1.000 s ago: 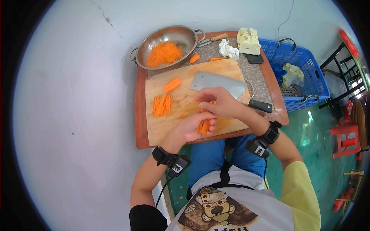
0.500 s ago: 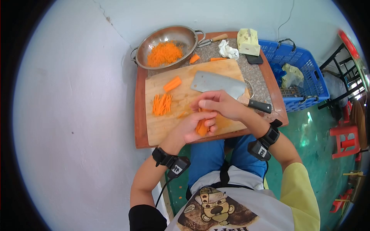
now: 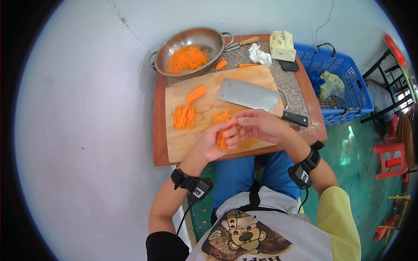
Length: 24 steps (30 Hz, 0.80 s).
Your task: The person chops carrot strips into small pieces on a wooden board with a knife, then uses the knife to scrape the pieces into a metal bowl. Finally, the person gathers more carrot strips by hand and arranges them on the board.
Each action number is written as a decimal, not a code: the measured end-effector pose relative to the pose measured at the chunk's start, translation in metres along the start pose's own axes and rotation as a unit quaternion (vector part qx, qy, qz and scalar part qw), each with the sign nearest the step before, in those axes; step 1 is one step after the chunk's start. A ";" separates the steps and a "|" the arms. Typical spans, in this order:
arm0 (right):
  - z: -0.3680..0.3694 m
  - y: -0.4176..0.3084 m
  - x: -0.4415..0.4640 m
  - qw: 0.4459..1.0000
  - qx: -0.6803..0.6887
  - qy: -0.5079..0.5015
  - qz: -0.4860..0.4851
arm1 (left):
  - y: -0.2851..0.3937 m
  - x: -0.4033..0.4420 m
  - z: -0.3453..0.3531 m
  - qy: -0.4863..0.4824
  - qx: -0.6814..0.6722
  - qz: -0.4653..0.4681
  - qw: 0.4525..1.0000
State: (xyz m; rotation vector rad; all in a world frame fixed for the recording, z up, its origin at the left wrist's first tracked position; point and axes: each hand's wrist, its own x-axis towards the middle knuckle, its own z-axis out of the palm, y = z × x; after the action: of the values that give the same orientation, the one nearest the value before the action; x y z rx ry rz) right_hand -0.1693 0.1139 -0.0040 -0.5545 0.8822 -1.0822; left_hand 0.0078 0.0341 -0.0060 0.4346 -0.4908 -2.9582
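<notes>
Carrot strips (image 3: 221,116) are bunched in my left hand (image 3: 212,141), with its fingers wrapped round them and strips showing above and below the grip. Close against its fingertips is my right hand (image 3: 263,126), closed with its fingers curled; whatever is between its fingertips is hidden. Both hands are over the front part of the wooden cutting board (image 3: 178,145). A small pile of carrot strips (image 3: 184,116) lies on the board to the left, below a carrot chunk (image 3: 196,93). Behind my right hand lies a cleaver (image 3: 247,93), its black handle pointing right.
A steel two-handled pan (image 3: 161,65) of shredded carrot stands at the back left. Along the back are a wooden-handled tool (image 3: 249,41), carrot pieces (image 3: 221,65), crumpled tissue (image 3: 259,55), a tissue pack (image 3: 282,45) and a dark phone-like object (image 3: 288,65). A blue basket (image 3: 348,71) stands right.
My right hand has moved right and slightly down, off the top of the carrot bunch. My left hand has shifted slightly left, and more of the strips now shows.
</notes>
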 end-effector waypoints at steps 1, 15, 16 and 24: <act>-0.001 0.002 0.000 1.000 0.019 -0.020 -0.011 | 0.000 0.000 0.000 0.000 0.000 0.001 1.000; 0.031 0.000 -0.011 0.866 -0.386 0.197 -0.248 | -0.011 0.004 0.004 0.120 0.006 0.031 0.992; 0.031 -0.003 -0.010 0.856 -0.396 0.202 -0.262 | -0.011 0.004 0.004 0.119 0.007 0.030 0.992; 0.035 -0.041 -0.028 0.860 -0.455 0.108 -0.204 | -0.005 0.004 -0.006 0.177 -0.010 0.021 0.984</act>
State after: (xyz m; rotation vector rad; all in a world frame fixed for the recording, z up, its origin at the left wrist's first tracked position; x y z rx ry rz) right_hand -0.1666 0.1223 0.0566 -1.4829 1.5296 -1.0695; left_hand 0.0059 0.0367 -0.0145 0.9118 -0.4198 -2.7521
